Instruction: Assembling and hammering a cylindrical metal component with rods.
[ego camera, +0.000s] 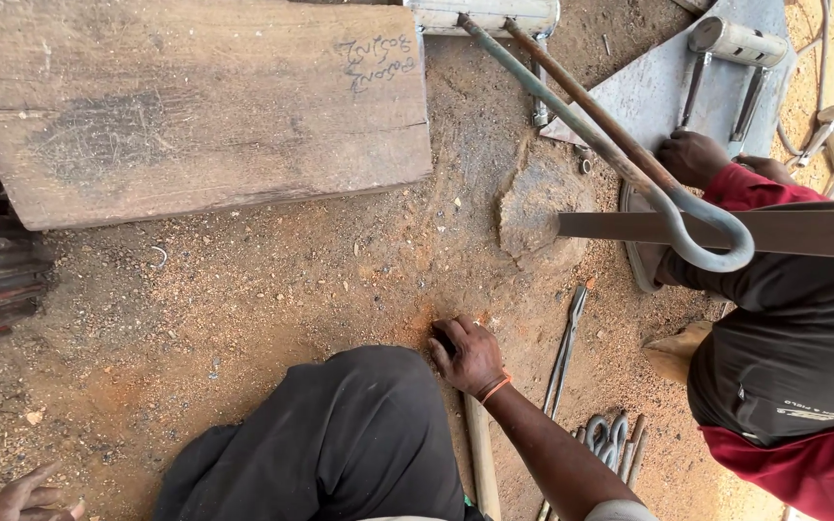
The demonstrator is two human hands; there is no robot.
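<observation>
Dark trousers over the person's knee (340, 434) fill the near ground. Just right of the knee, the right hand (470, 355) presses its curled fingers onto the sandy floor (272, 289), holding nothing I can make out. Left of the knee, the left hand (21, 497) lies loosely open, empty. Beyond the knee, a co-worker's hand (689, 156) grips bent steel rods (610, 145). Tongs (564, 352) lie right of the knee.
</observation>
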